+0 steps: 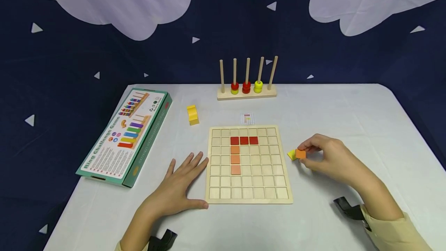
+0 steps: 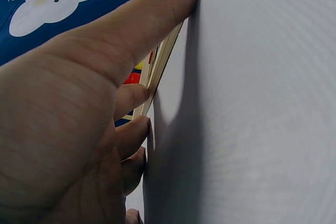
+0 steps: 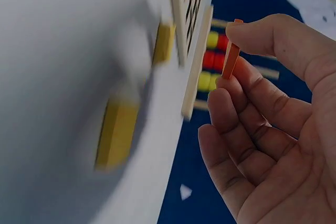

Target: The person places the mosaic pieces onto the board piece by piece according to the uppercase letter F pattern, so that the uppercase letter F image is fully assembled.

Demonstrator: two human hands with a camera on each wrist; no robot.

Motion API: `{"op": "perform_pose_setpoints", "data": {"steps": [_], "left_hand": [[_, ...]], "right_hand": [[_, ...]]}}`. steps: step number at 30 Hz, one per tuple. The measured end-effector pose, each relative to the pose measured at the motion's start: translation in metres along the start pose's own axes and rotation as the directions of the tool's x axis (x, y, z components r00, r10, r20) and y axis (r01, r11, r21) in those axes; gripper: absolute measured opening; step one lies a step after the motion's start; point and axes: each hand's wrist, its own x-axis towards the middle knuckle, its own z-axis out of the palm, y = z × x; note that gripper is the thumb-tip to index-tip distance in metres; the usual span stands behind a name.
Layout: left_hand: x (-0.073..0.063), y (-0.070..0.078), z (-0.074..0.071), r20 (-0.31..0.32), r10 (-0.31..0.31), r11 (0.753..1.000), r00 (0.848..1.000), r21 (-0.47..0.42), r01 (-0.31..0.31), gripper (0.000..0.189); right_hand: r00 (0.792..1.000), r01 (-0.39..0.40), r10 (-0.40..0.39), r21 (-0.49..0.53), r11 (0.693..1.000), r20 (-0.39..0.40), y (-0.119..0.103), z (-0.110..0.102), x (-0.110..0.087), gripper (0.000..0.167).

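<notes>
My right hand (image 1: 325,158) pinches a thin orange square tile (image 3: 231,56) between thumb and fingertips, right of the wooden grid board (image 1: 283,189). A yellow tile (image 1: 291,155) shows just beside the orange one in the head view. Two yellow pieces, the nearer yellow block (image 3: 116,135) blurred, appear on the cloth in the right wrist view. The board bears a row of three red tiles (image 1: 244,140) and a column of three orange tiles (image 1: 235,159) below its left end. With fingers spread, my left hand (image 1: 177,189) rests on the cloth, thumb and index tips at the board's left edge.
Behind the board lies a small pattern card (image 1: 247,119); farther back stands a peg rack (image 1: 248,94) with red and yellow rings. A yellow wavy block (image 1: 192,115) sits back left. At the left lies a green game box (image 1: 125,138). A dark cloth backdrop hangs behind the table.
</notes>
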Motion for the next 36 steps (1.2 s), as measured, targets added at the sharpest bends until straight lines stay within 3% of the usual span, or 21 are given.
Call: {"op": "perform_pose_setpoints", "data": {"steps": [8, 17, 23, 36], "left_hand": [[-0.001, 0.0, 0.0, 0.003, 0.003, 1.0, 1.0, 0.008, -0.003, 0.117], [0.0, 0.0, 0.0, 0.007, 0.001, 1.0, 1.0, 0.007, -0.002, 0.117], [0.0, 0.0, -0.001, 0.003, 0.004, 1.0, 1.0, 0.01, -0.004, 0.117], [0.0, 0.0, 0.0, 0.01, -0.004, 1.0, 1.0, 0.006, 0.004, 0.116]], "right_hand": [[0.991, 0.111, -0.112, 0.016, 0.994, 0.068, -0.037, 0.021, 0.011, 0.028], [0.965, 0.228, -0.23, 0.029, 0.973, 0.123, -0.069, 0.048, 0.023, 0.023], [0.957, 0.226, -0.235, 0.068, 0.972, 0.168, -0.086, 0.06, 0.028, 0.02], [0.949, 0.217, -0.219, 0.036, 0.976, 0.225, -0.109, 0.083, 0.037, 0.02]]}}
